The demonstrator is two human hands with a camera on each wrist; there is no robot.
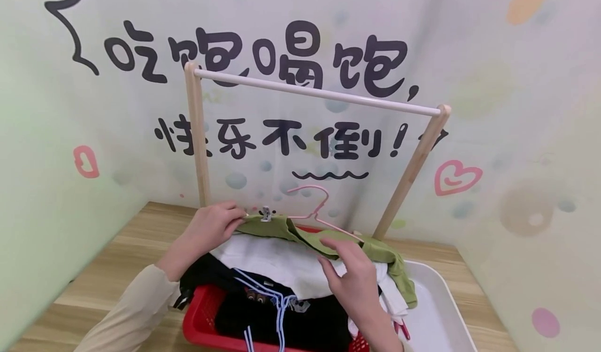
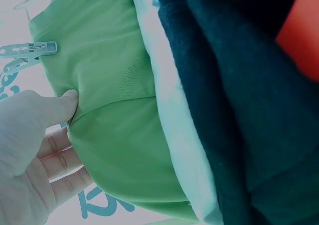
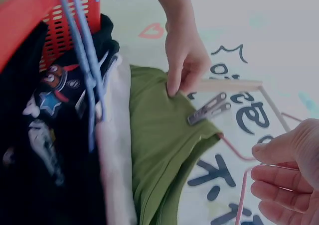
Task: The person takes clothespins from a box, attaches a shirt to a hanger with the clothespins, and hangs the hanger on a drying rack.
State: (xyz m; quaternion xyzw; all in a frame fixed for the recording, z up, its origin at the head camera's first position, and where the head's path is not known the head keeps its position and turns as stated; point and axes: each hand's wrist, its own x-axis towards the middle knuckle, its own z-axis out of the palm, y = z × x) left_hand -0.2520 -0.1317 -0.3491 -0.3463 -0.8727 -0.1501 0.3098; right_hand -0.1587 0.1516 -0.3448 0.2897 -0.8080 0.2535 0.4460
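Note:
A green garment [image 1: 272, 229] lies over the clothes pile with a pink hanger [image 1: 324, 198] inside its neck opening, the hook standing up. My left hand [image 1: 213, 232] pinches the garment's edge near the left shoulder between thumb and fingers. Beside that hand, a grey clothes peg [image 2: 35, 51] is clipped to the green fabric. My right hand [image 1: 354, 276] is in front of the neck opening, thumb and fingers apart. In the right wrist view the right hand's fingers are close to the hanger, with no clear grip on it.
Beneath the green garment lie a white garment [image 1: 277, 258] and black clothes [image 1: 281, 320] with blue-white cords, in a red basket [image 1: 199, 310]. A white tray [image 1: 436, 300] stands at the right. Behind rises a wooden rack with a white bar [image 1: 319, 92], before a printed wall.

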